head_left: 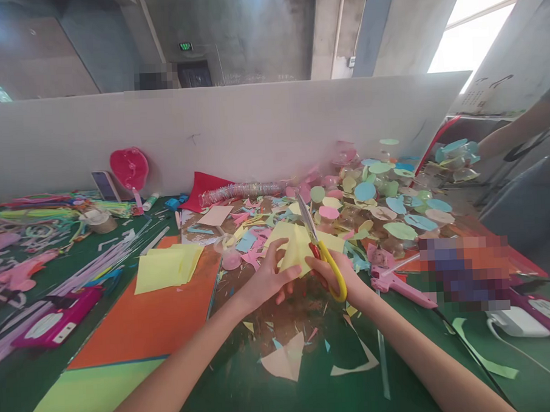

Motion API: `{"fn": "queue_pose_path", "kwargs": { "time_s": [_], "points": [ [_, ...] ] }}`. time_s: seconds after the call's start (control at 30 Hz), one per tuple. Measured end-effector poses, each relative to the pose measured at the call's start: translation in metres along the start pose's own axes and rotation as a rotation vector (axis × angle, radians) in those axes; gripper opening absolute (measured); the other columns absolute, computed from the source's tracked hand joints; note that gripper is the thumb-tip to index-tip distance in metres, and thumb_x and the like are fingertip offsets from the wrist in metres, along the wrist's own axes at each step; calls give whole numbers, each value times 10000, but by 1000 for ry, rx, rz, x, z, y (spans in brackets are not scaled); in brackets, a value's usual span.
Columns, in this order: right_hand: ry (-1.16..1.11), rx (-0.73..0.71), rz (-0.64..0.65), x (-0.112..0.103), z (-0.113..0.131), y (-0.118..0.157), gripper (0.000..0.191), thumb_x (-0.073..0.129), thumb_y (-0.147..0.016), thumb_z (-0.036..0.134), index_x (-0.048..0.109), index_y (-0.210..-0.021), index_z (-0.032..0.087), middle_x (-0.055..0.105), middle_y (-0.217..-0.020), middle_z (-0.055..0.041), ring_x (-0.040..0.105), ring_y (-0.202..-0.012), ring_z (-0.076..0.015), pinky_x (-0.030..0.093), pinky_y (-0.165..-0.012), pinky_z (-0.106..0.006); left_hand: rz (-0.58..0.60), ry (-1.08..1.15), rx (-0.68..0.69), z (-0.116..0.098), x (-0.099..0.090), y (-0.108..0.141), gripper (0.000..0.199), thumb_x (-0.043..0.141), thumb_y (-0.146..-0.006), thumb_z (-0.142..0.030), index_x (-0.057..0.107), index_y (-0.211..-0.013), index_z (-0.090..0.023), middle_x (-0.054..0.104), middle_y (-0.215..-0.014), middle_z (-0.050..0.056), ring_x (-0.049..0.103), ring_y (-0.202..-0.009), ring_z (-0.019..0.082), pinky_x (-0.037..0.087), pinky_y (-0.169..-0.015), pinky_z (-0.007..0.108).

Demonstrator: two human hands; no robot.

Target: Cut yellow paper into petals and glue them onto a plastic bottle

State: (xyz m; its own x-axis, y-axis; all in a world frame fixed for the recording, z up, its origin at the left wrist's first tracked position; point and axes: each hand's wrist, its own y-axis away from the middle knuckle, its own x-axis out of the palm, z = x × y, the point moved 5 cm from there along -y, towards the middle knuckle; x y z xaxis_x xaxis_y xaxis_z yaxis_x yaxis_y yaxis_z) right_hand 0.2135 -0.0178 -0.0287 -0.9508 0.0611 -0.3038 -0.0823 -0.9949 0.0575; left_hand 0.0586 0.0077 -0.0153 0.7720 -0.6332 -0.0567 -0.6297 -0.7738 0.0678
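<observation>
A green table [205,394] fills the lower frame. My bare forearms [195,361] enter at bottom left and bottom right, slanting inward until my hands nearly meet at the centre. My left hand [269,278] is bent, its thumb stretched rightward and its fingers curled, pinching yellow paper [293,254] mid-frame, between both hands. My right hand [339,267] is wrapped around the handle of yellow-handled scissors [307,217], whose blades point up and slightly left.
</observation>
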Motion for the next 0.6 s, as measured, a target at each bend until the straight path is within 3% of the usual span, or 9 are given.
{"fn": "queue_pose_path", "kwargs": {
  "time_s": [0.1,0.2,0.3,0.4,0.5,0.6],
  "points": [
    [4,26,-28,-2,-6,-4,283,523,-820,436,494,-635,223,451,-418,66,427,-378,-106,350,-412,-229,-77,-46,33,1,-2,-2,773,700,-788,-480,280,-1409,-294,524,-1221,103,598,-665,113,452,-371,193],
    [8,38,-27,-3,-8,-6,296,519,-822,439,492,-619,226,445,-405,61,430,-380,-112,360,-413,-233,-177,-52,60,4,-10,-6,587,619,-848,-483,419,-1348,-249,590,-1187,102,627,-690,152,485,-395,227],
    [25,38,-34,-3,-6,-5,287,527,-817,422,496,-611,226,454,-412,55,440,-392,-115,373,-422,-236,-299,-21,47,11,-21,-9,446,587,-870,-482,586,-1208,-191,688,-1085,87,669,-819,204,571,-590,280],
    [44,45,-48,-3,-6,-4,291,531,-815,416,484,-601,226,465,-418,47,441,-389,-115,371,-419,-239,-345,28,46,16,-27,-11,438,618,-849,-503,656,-1129,-169,731,-1069,80,682,-938,227,565,-798,316],
    [29,33,-60,-3,-7,-4,294,545,-806,427,486,-603,222,472,-426,44,436,-390,-110,361,-413,-234,-359,17,72,13,-28,-11,453,618,-839,-524,673,-1110,-164,744,-1065,83,688,-956,244,556,-799,325],
    [-16,42,-69,-5,-9,-5,281,551,-788,419,482,-596,225,443,-406,55,410,-372,-104,348,-393,-229,-446,-113,145,-3,-31,-2,454,612,-843,-535,680,-1085,-157,747,-1040,87,678,-984,254,549,-803,320]
  ]
}}
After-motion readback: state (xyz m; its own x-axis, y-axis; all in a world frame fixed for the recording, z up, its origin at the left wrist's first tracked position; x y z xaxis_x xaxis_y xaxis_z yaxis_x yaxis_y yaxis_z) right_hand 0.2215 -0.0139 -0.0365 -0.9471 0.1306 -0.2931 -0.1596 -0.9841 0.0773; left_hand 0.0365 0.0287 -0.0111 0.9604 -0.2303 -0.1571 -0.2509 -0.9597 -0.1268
